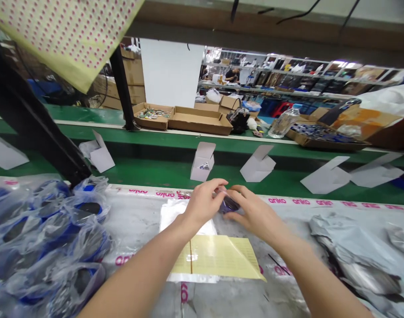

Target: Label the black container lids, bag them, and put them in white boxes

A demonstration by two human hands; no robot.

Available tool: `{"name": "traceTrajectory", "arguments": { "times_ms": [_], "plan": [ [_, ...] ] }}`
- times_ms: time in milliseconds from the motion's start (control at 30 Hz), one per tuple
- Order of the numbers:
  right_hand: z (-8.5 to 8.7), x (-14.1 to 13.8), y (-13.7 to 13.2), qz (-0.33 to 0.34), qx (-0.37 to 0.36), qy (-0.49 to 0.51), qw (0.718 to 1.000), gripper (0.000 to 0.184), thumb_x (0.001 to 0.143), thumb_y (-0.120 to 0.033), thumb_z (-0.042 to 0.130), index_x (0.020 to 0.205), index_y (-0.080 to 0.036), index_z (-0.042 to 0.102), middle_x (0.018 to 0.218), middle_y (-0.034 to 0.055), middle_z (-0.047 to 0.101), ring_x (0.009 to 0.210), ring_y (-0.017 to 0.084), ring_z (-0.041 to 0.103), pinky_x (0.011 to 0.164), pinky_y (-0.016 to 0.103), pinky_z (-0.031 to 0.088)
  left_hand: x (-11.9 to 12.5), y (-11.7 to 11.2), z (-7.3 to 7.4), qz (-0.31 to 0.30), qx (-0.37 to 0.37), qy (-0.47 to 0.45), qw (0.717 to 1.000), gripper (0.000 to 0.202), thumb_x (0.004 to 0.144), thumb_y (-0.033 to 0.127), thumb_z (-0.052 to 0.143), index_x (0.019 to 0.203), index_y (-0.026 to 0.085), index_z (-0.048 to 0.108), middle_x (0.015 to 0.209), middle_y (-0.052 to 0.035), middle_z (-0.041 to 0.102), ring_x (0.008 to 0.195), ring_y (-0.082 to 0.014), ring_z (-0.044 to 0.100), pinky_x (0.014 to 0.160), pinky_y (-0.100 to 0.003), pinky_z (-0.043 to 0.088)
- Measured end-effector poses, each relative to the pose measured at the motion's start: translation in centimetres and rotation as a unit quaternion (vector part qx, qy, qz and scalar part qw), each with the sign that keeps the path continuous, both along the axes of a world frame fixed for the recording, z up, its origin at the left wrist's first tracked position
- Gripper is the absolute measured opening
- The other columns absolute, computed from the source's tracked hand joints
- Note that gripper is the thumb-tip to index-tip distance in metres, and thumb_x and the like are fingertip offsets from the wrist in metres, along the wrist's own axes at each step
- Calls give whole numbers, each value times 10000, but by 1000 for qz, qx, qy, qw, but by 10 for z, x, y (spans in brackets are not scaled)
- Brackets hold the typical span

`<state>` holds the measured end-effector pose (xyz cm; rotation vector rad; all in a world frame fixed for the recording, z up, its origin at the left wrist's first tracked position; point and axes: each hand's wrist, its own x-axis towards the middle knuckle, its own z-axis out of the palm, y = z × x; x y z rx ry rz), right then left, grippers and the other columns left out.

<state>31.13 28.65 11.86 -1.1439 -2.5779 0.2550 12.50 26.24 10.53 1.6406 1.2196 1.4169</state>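
My left hand (203,202) and my right hand (253,214) meet over the near table, both pinched on a small dark blue item in a clear plastic bag (228,204). Just below them lies a yellow backing sheet (218,258) with one corner folded over, on top of a stack of clear flat bags (175,211). The item itself is mostly hidden by my fingers.
A heap of bagged blue and black items (46,238) fills the left of the table. Grey bagged goods (357,256) lie at the right. Open white cartons (202,162) stand on the green conveyor (155,170). Cardboard trays (200,120) sit beyond. A dotted sticker sheet (72,35) hangs at top left.
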Motion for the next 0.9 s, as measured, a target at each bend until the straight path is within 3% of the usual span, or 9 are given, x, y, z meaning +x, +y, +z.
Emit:
{"name": "traceTrajectory", "arguments": {
  "times_ms": [133, 233, 333, 433, 500, 567, 667, 733, 900],
  "plan": [
    [-1, -5, 8, 18, -11, -1, 1000, 210, 890, -351, 644, 1053, -231, 588, 1050, 75, 622, 860, 248, 653, 699, 369, 524, -1, 0, 6, 2, 29, -105, 994, 174, 923, 176, 623, 1085, 190, 687, 981, -42, 732, 910, -178, 699, 786, -251, 552],
    [19, -12, 20, 42, -51, 48, 997, 197, 873, -419, 641, 922, -235, 588, 853, 24, 605, 746, 210, 606, 653, 324, 476, -4, 4, 1, 76, 44, -124, 988, 138, 935, 194, 599, 1053, 188, 670, 991, -48, 708, 914, -176, 672, 760, -249, 520],
    [47, -32, 35, 23, -53, 136, 989, 288, 861, -496, 657, 976, -236, 608, 846, 27, 626, 693, 198, 572, 633, 321, 449, -10, 13, -13, 149, -4, -129, 980, 125, 887, 93, 577, 943, 181, 646, 903, -23, 662, 833, -157, 615, 717, -242, 457],
    [61, -64, 54, -39, 45, 238, 970, 357, 858, -494, 671, 1086, -234, 587, 952, 55, 654, 720, 206, 575, 651, 328, 448, -15, 19, -26, 167, -64, -138, 974, 164, 830, 15, 556, 850, 171, 603, 769, 7, 601, 701, -144, 553, 691, -242, 432],
    [56, -85, 67, -38, 120, 254, 959, 354, 882, -452, 637, 1140, -219, 572, 1062, 94, 655, 842, 244, 604, 707, 343, 459, -17, 21, -28, 173, -79, -138, 972, 187, 811, -7, 545, 847, 171, 588, 750, 13, 589, 679, -141, 545, 688, -239, 436],
    [40, -101, 80, -10, 174, 199, 964, 328, 913, -422, 581, 1141, -187, 576, 1105, 137, 651, 939, 288, 599, 745, 369, 450, -16, 20, -27, 179, -89, -138, 970, 203, 798, -19, 545, 855, 172, 583, 759, 12, 589, 673, -139, 550, 683, -233, 444],
    [12, -114, 92, -4, 227, 71, 971, 289, 946, -445, 535, 1026, -175, 599, 966, 148, 669, 894, 320, 565, 704, 386, 386, -14, 19, -27, 185, -98, -133, 969, 199, 795, -11, 561, 860, 175, 587, 790, 2, 605, 647, -131, 548, 643, -223, 442],
    [0, -117, 93, -16, 260, 37, 965, 299, 969, -468, 516, 982, -182, 602, 922, 142, 670, 899, 330, 541, 721, 398, 353, -13, 21, -30, 185, -96, -136, 969, 197, 795, -9, 566, 853, 179, 585, 812, -1, 614, 638, -123, 542, 639, -220, 438],
    [2, -121, 79, -25, 334, -5, 942, 314, 1014, -424, 467, 932, -178, 643, 932, 167, 671, 956, 340, 496, 855, 462, 303, -14, 23, -38, 179, -91, -135, 970, 173, 790, 16, 577, 828, 185, 569, 787, 9, 606, 606, -116, 526, 631, -224, 426]
  ]
}}
